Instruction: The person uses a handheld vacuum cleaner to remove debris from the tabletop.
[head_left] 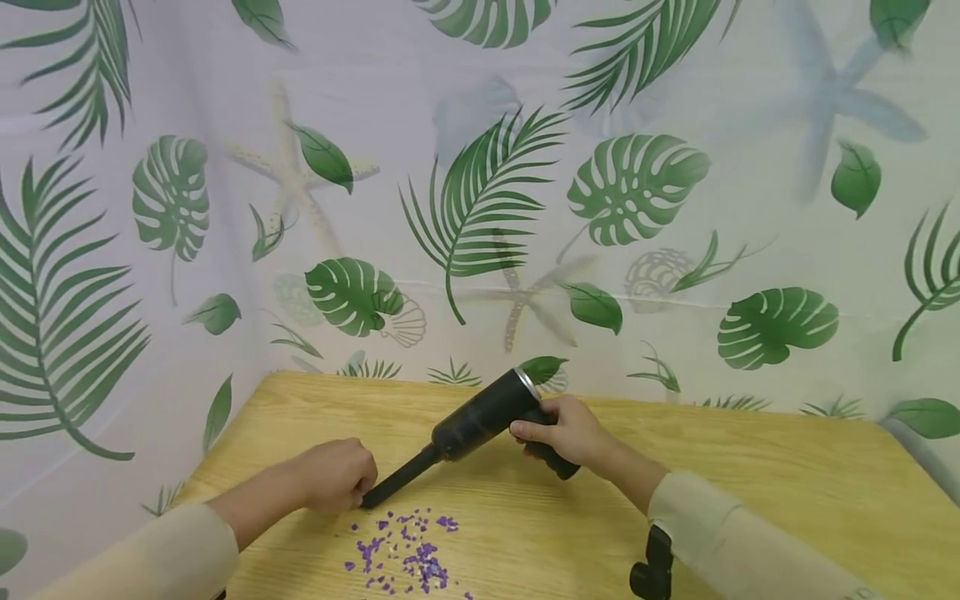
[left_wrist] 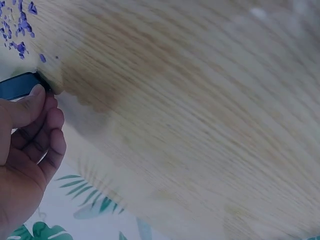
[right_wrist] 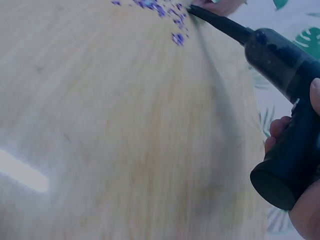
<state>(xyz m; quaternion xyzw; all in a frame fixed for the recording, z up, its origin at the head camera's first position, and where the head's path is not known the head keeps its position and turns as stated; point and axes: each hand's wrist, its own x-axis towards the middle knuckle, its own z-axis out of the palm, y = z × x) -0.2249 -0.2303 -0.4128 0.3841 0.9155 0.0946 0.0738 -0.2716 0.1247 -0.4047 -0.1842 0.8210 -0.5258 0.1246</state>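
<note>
My right hand (head_left: 573,433) grips the handle of a black handheld vacuum cleaner (head_left: 480,421), its fingers wrapped around the grip in the right wrist view. The vacuum slants down to the left, ending in a narrow nozzle (head_left: 402,476). At the nozzle's tip, my left hand (head_left: 337,475) pinches the end between thumb and fingers, as the left wrist view shows at the nozzle end (left_wrist: 20,86). Just in front of the tip, many small purple scraps (head_left: 426,568) with a few pale ones lie scattered on the wooden table (head_left: 555,533).
Behind the table hangs a white cloth (head_left: 495,333) printed with green leaves and starfish, close to the far edge. More of it drapes along the left side. A black strap mount (head_left: 654,567) sits on my right sleeve.
</note>
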